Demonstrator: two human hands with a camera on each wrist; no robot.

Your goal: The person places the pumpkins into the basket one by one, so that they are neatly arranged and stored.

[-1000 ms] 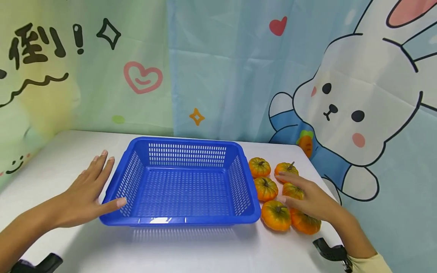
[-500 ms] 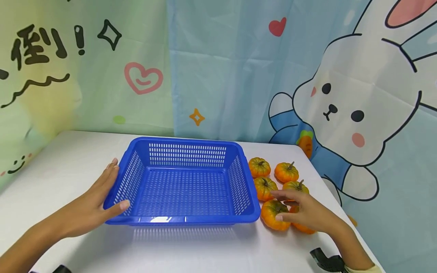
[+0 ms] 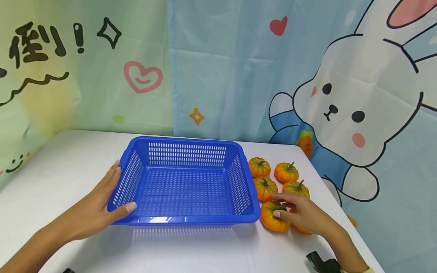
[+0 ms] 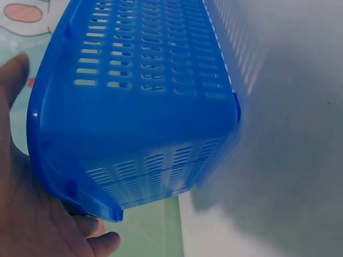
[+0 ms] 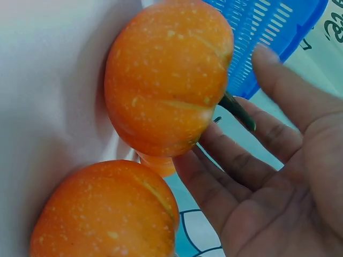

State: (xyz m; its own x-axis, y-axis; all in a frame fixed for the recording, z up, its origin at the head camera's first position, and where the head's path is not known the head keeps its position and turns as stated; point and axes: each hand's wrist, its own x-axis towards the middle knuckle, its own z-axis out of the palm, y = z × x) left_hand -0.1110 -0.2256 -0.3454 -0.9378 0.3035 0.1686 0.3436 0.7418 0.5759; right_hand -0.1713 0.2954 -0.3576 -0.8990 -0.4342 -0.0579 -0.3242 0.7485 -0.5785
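A blue plastic basket (image 3: 205,219) with perforated walls stands on the white table. My left hand (image 3: 97,203) rests at its left side, fingers straight along the outside and thumb over the front corner of the rim. In the left wrist view that hand (image 4: 32,214) is beside the basket's edge. My right hand (image 3: 305,214) is over the front-left pumpkin (image 3: 273,223), orange with a green top. In the right wrist view the fingers reach that pumpkin's (image 5: 166,75) side near its stem, while the thumb stands apart from it. The palm partly hides another pumpkin (image 5: 107,214).
More small pumpkins stand behind: one (image 3: 259,167) at the back left, one (image 3: 286,173) at the back right, others (image 3: 265,189) between. The table's (image 3: 164,252) right edge runs close by them. A printed cartoon curtain (image 3: 218,76) hangs behind.
My left hand has moved right, onto the basket's left side. The right hand has shifted from the rear pumpkins toward the front-left one.
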